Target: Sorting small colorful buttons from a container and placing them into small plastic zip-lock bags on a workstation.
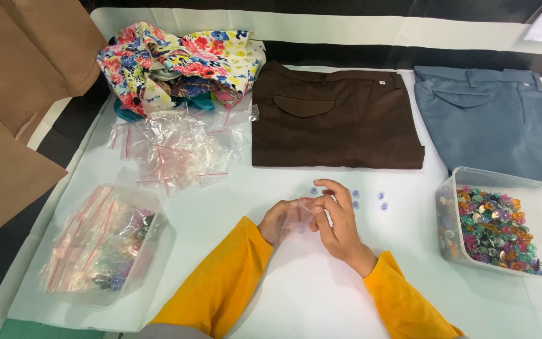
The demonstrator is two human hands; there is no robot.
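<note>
Sleeves: two yellow sleeves enter from the near edge, meeting at the middle of the white-covered table.
Left hand: fingers pinched together on the left edge of a small clear bag, holding it just above the table.
Right hand: fingers closed on the bag's right side, thumb and forefinger at its mouth; whether a button is between them cannot be told.
Loose buttons: a few small pale purple buttons lie just beyond and to the right of the hands, not bagged.
Filled bags, near left: a clear tub holds a good many small zip bags with red strips, with buttons showing in them; this part looks done.
Supply, right: a clear box is heaped with mixed coloured buttons, so much seems left.
Empty bags: a loose pile of unused clear zip bags lies farther left.
Progress: judged partway, one bag in hand.
Far side: floral fabric bunched at far left, folded brown trousers in the middle, folded blue trousers at far right.
</note>
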